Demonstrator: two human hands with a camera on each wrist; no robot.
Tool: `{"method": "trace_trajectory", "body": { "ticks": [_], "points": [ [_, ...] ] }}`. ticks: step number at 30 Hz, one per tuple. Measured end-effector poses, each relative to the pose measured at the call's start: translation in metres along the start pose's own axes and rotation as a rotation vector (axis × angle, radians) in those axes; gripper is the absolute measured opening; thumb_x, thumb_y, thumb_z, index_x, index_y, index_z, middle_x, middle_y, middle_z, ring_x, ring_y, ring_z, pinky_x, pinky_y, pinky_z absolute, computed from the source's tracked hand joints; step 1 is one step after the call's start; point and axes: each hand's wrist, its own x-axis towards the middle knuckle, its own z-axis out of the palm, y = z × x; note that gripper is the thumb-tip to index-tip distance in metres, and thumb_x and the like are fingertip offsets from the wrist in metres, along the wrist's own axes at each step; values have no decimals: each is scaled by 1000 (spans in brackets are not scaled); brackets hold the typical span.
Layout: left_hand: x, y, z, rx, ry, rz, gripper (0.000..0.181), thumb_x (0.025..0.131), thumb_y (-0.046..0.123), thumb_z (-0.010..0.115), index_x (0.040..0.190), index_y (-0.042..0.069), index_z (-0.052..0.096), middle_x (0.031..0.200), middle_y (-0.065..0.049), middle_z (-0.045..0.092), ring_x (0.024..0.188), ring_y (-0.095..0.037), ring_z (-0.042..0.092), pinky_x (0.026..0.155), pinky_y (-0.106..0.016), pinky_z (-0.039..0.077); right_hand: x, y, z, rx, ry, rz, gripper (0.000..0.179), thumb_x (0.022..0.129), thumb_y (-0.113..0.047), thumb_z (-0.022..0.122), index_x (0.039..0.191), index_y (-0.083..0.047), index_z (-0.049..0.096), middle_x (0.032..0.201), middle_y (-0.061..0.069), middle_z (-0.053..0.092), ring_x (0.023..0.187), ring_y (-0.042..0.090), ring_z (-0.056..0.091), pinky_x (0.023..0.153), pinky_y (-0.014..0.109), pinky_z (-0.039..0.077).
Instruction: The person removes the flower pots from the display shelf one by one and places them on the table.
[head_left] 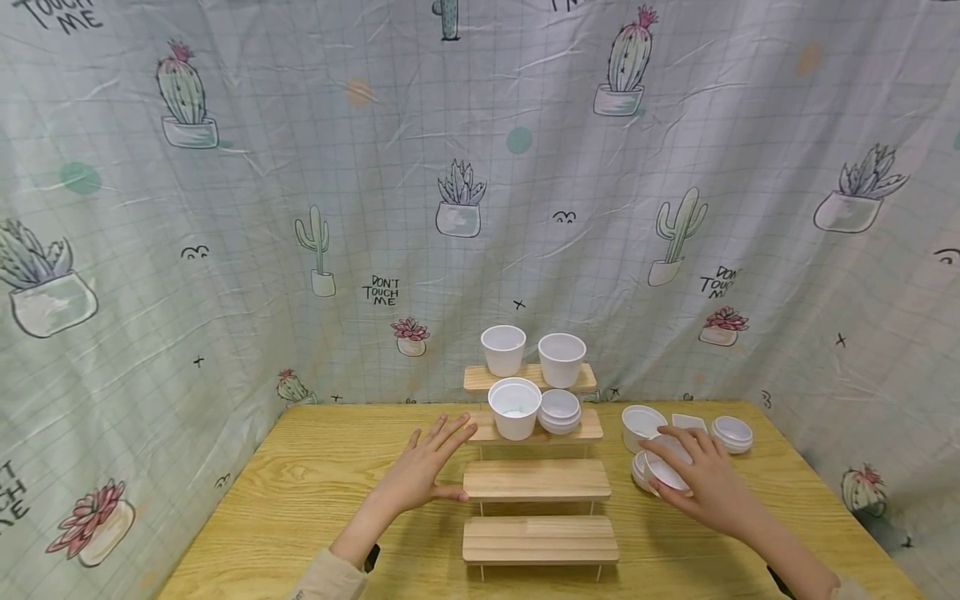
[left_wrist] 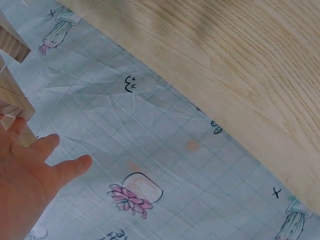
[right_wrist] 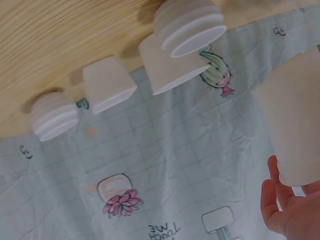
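Observation:
My right hand [head_left: 708, 479] holds a plain white flowerpot [right_wrist: 295, 120] off the table, fingers at its rim. Below it stands a ringed white pot [head_left: 640, 473], partly covered by the held one. My left hand [head_left: 420, 473] has its fingers spread, their tips touching the left side of a stepped wooden display stand [head_left: 536, 479]. Two white pots [head_left: 503, 350] [head_left: 562, 360] occupy the stand's top tier. On the tier beneath are a wider-rimmed white pot [head_left: 515, 408] and a ringed pot [head_left: 559, 412], side by side.
Around the right hand, a round pot [head_left: 641, 427], a square pot [right_wrist: 107, 86] and another ringed pot [head_left: 732, 434] stand on the wooden table [head_left: 300, 475]. A cactus-print cloth [head_left: 375, 208] hangs behind and along both sides.

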Motion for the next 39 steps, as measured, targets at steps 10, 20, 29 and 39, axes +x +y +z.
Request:
{"method": "trace_trajectory", "body": {
  "ticks": [10, 20, 29, 39],
  "points": [
    [0, -1, 1, 3, -1, -4, 93, 66, 53, 64, 143, 20, 23, 149, -3, 22, 134, -39, 22, 96, -67, 25, -9, 17, 2, -62, 31, 67, 42, 82, -49, 55, 110, -19, 59, 110, 15, 54, 91, 35, 47, 69, 46, 32],
    [-1, -1, 1, 13, -12, -9, 94, 67, 55, 63, 143, 22, 20, 150, -1, 20, 136, -34, 18, 97, -66, 26, -17, 33, 7, -98, 41, 156, 48, 83, -56, 47, 110, -18, 60, 106, 16, 54, 89, 37, 47, 70, 49, 32],
    [0, -1, 2, 15, -20, -14, 94, 66, 55, 63, 143, 22, 20, 150, -1, 19, 135, -36, 19, 97, -66, 26, -26, 47, 11, -123, 27, 205, 44, 73, -45, 66, 108, -17, 60, 106, 17, 53, 91, 36, 44, 67, 47, 31],
    [0, -2, 3, 23, -18, -18, 94, 66, 55, 63, 143, 23, 20, 150, 0, 19, 135, -36, 19, 97, -66, 26, -37, 63, 21, -140, -10, 224, 46, 68, -37, 72, 108, -18, 60, 103, 15, 54, 89, 34, 45, 65, 47, 32]
  ]
}}
